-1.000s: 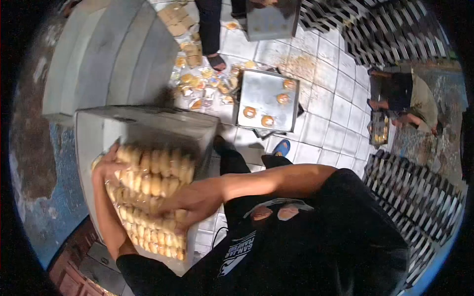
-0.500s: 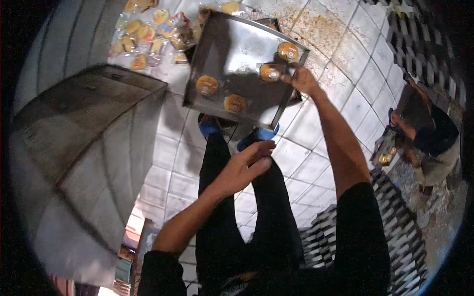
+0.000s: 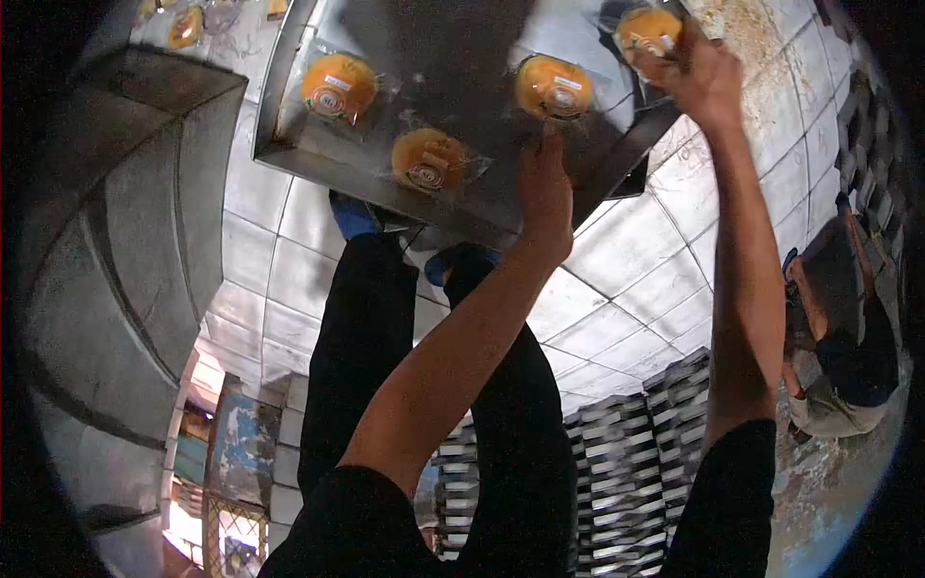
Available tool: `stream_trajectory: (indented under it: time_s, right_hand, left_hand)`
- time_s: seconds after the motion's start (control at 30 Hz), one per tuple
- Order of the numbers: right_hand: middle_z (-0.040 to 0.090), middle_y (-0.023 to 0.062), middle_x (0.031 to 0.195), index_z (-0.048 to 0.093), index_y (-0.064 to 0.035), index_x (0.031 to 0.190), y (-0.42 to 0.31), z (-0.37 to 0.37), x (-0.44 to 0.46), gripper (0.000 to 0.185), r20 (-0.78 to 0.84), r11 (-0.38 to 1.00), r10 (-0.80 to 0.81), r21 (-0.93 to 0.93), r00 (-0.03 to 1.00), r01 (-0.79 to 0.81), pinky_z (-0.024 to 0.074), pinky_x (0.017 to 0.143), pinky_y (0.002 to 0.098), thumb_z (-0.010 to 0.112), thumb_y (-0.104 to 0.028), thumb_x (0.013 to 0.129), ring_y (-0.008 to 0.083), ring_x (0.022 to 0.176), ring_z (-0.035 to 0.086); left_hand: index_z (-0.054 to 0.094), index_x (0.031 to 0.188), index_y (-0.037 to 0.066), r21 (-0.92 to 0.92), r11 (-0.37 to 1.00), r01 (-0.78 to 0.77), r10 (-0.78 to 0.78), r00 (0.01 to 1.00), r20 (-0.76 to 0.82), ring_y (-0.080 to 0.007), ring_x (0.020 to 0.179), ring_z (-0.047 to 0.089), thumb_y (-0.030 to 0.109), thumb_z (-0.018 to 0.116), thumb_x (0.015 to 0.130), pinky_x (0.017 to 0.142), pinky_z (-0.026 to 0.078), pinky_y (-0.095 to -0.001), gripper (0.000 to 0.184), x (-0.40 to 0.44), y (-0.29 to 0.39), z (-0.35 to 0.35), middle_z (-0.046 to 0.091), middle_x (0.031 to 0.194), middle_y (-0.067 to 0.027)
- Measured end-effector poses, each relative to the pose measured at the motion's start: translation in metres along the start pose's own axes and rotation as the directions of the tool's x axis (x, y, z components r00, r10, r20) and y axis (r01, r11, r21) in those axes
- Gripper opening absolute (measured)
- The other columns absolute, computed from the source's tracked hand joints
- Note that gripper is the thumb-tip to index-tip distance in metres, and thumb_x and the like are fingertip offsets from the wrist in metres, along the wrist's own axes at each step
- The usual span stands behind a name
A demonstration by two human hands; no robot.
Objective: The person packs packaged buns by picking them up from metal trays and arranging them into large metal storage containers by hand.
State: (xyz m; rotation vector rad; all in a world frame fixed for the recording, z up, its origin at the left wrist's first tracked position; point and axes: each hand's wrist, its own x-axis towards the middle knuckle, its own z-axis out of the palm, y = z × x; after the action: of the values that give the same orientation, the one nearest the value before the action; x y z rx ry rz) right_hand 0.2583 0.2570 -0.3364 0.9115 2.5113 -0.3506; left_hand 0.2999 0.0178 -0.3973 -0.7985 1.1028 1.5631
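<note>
A metal tray (image 3: 318,162) holds several round orange-brown breads in clear wrappers. My left hand (image 3: 546,193) reaches into it from the front, its fingertips at the lower edge of the middle bread (image 3: 554,89); its fingers are together. My right hand (image 3: 703,77) is at the tray's right side, its fingers closed on the edge of the right bread (image 3: 648,35). Two more breads lie to the left, one with a label (image 3: 339,87) and one nearer the front rim (image 3: 428,160).
Large grey metal boxes (image 3: 106,241) stand at the left. Stacked dark trays (image 3: 617,462) are behind my legs. Another person (image 3: 853,361) bends down at the far right. Wrapped breads (image 3: 186,27) lie on the tiled floor (image 3: 617,250) at the upper left.
My view has come closer to the tray. My left hand has moved from above my legs into the tray. My right hand has gone from the tray's right edge to the right bread.
</note>
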Motion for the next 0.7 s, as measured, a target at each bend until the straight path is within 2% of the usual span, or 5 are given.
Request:
stream_trajectory:
  time_s: [0.1, 0.23, 0.33, 0.53, 0.7]
  right_hand:
    - [0.074, 0.0115, 0.111, 0.064, -0.0047, 0.123, -0.021, 0.013, -0.007, 0.061, 0.079, 0.756, -0.303, 0.626, 0.95, 0.189, 0.055, 0.092, 0.0359, 0.075, -0.053, 0.087, 0.0239, 0.109, 0.07]
    - [0.061, 0.0168, 0.136, 0.052, -0.0062, 0.146, -0.054, 0.064, -0.019, 0.069, 0.289, 0.838, -0.276, 0.539, 0.917, 0.083, 0.0446, 0.109, 0.0376, 0.069, -0.048, 0.094, 0.0236, 0.13, 0.055]
    - [0.06, 0.0165, 0.138, 0.052, -0.005, 0.146, -0.092, 0.05, -0.041, 0.065, 0.279, 0.692, -0.374, 0.719, 0.884, 0.066, 0.0458, 0.108, 0.0396, 0.068, -0.044, 0.096, 0.026, 0.129, 0.055]
    - [0.063, 0.0147, 0.133, 0.054, -0.0015, 0.141, -0.164, 0.09, -0.059, 0.061, 0.453, 0.604, -0.526, 0.795, 0.72, -0.06, 0.0447, 0.106, 0.0372, 0.068, -0.04, 0.096, 0.0231, 0.121, 0.058]
    - [0.06, 0.0188, 0.13, 0.05, -0.0023, 0.141, -0.163, 0.056, -0.086, 0.063, 0.51, 0.392, -0.287, 0.835, 0.811, -0.387, 0.0447, 0.104, 0.0368, 0.067, -0.041, 0.095, 0.0265, 0.119, 0.058]
  left_hand:
    - [0.038, 0.146, 0.003, -0.017, 0.984, -0.178, 0.171, 0.966, -0.196, -0.0243, 0.109, 0.049, 0.054, 0.05, 0.103, 0.1, 0.038, -0.0398, 0.068, -0.001, 0.015, 0.008, 0.048, 0.121, -0.0144]
    - [0.033, 0.15, 0.002, -0.1, 0.983, -0.157, 0.147, 0.984, -0.095, -0.0257, 0.122, 0.047, 0.05, 0.046, 0.106, 0.104, 0.037, -0.0397, 0.067, -0.001, 0.035, -0.004, 0.045, 0.131, -0.0187]
    - [0.027, 0.153, 0.003, 0.255, 0.878, -0.404, 0.438, 0.894, -0.093, -0.0271, 0.134, 0.042, 0.049, 0.044, 0.107, 0.11, 0.034, -0.0407, 0.068, -0.028, 0.03, -0.022, 0.04, 0.141, -0.0203]
    - [0.029, 0.151, 0.006, -0.008, 0.936, -0.352, 0.308, 0.828, -0.468, -0.0294, 0.133, 0.045, 0.051, 0.045, 0.105, 0.115, 0.031, -0.0463, 0.066, -0.071, 0.087, -0.063, 0.041, 0.147, -0.0195]
    - [0.027, 0.151, 0.0, 0.203, 0.943, -0.262, 0.308, 0.919, -0.245, -0.0309, 0.134, 0.042, 0.043, 0.04, 0.108, 0.115, 0.03, -0.0431, 0.062, -0.083, 0.113, -0.069, 0.039, 0.143, -0.0229]
